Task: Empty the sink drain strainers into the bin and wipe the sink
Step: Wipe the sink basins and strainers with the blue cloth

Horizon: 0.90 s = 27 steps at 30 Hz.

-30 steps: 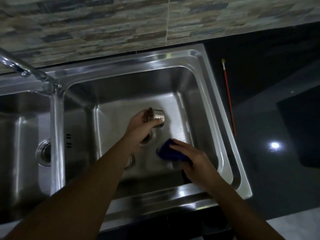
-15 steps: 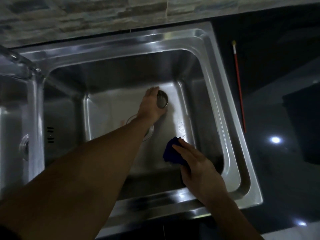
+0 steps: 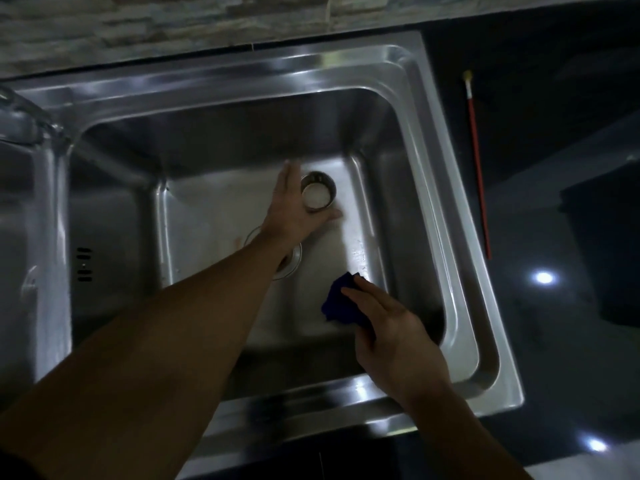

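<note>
We see the left hand [image 3: 294, 216] reaching into the right basin of the sink [image 3: 446, 161], its thumb and fingers curled round a small metal drain strainer [image 3: 318, 195], which it holds over the far right part of the basin floor with the open mouth turned up towards us (the inside looks pale, though the dim light hides what is in it). Just below that wrist lies the round drain opening [image 3: 292, 266], partly covered by the forearm. Nearer to us, the right hand [image 3: 391, 327] rests on a dark blue cloth [image 3: 337, 304] at the front right of the same basin floor; its fingers lie nearly straight across the top of the cloth and press down on it, and the cloth sticks out past the fingertips on the left. Across the divider, the left basin [image 3: 110, 220] shows a row of overflow slots [image 3: 85, 265], and a blurred tap [image 3: 27, 112] stands at the far left. On the dark table [image 3: 561, 126] to the right of the sink lies a thin red stick [image 3: 478, 168] with a pale tip, well apart from both hands. A tiled wall [image 3: 173, 26] runs behind.
</note>
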Available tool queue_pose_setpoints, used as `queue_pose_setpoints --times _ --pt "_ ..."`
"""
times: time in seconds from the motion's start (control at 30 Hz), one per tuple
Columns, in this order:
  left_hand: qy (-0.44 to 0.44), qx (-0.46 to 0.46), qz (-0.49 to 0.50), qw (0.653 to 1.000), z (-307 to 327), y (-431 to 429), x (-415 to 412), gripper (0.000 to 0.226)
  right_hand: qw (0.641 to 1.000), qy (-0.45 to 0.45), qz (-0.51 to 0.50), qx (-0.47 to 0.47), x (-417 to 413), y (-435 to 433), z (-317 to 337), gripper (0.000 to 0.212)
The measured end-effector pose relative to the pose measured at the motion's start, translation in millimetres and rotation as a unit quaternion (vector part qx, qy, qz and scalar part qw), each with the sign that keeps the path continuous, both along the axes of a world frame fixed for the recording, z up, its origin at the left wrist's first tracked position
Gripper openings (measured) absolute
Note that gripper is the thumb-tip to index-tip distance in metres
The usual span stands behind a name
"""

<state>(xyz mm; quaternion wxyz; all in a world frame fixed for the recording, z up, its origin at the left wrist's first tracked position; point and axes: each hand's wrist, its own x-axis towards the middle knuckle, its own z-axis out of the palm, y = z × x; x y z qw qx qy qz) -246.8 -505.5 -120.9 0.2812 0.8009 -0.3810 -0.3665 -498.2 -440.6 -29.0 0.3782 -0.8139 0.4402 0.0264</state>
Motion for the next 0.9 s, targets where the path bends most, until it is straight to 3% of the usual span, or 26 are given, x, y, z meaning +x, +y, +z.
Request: queue_pose_setpoints --times 0.1,0.17,0.23,0.37,0.47,0.67,0.8,0.9 --pt "-0.069 0.014 0.014 0.997 7 47 6 0.086 1.0 0.007 -0.005 -0.002 2 0 4 0.06" --pt "-0.129 0.038 -0.045 0.99 12 90 18 0.071 1.0 0.011 -0.006 -0.001 2 -1 7 0.061" --pt "-0.155 0.077 -0.122 0.977 18 134 32 0.074 1.0 0.018 -0.009 0.001 2 -1 8 0.063" --pt "-0.133 0.196 -0.204 0.95 32 188 46 0.109 1.0 0.02 -0.011 -0.004 2 -2 9 0.059" --pt "-0.12 0.251 -0.231 0.932 33 205 47 0.106 1.0 0.009 -0.011 -0.013 5 0 12 0.057" --pt "-0.127 0.204 -0.167 0.956 32 211 47 0.085 0.999 0.007 -0.026 -0.029 9 2 15 0.054" --pt "-0.039 0.139 -0.055 0.988 45 221 51 0.089 0.999 0.02 -0.023 -0.032 8 3 17 0.053" --pt "0.018 0.11 0.011 0.994 63 229 52 0.075 0.999 0.023 -0.022 -0.033 9 2 18 0.053"
